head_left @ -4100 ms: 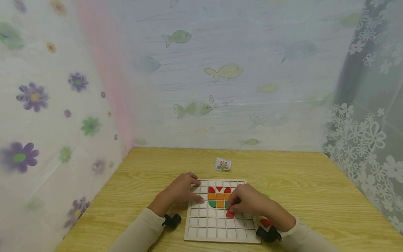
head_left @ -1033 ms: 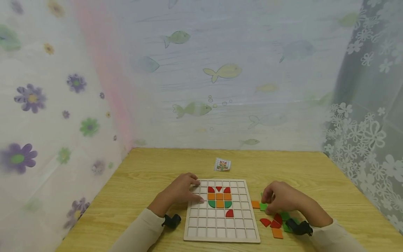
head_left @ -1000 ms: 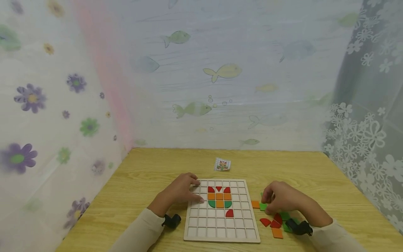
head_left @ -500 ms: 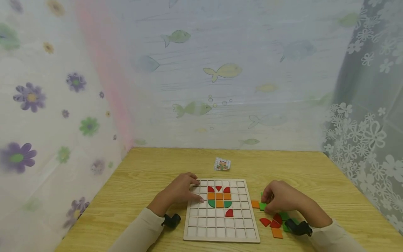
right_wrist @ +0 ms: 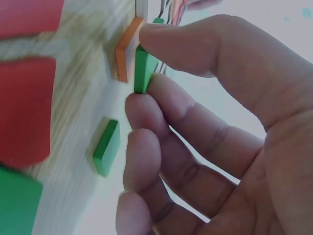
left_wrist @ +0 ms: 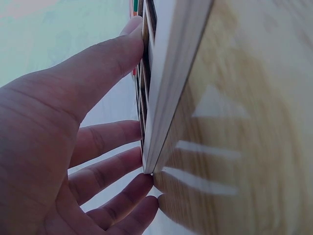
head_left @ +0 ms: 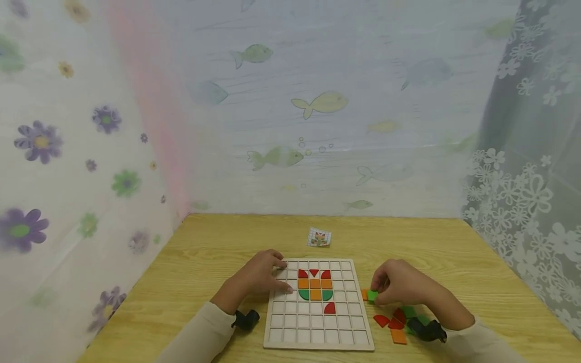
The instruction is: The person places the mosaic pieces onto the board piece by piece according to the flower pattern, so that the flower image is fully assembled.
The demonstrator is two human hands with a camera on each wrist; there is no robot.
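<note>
Right of the grid board (head_left: 318, 347), the nearest loose tile is an orange square (head_left: 398, 337). Beyond, the right hand (head_left: 400, 281) pinches a green tile (right_wrist: 145, 68) beside another orange piece (right_wrist: 128, 49), which a low lift might drag. The left hand (head_left: 259, 272), fingers spread, touches the board's left edge; too light a touch could let bumps shift it. Farther lies a printed card (head_left: 319, 237).

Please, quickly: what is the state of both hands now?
Left hand: open, touching the grid board, not gripping it.
Right hand: closed, pinching a green piece.
</note>
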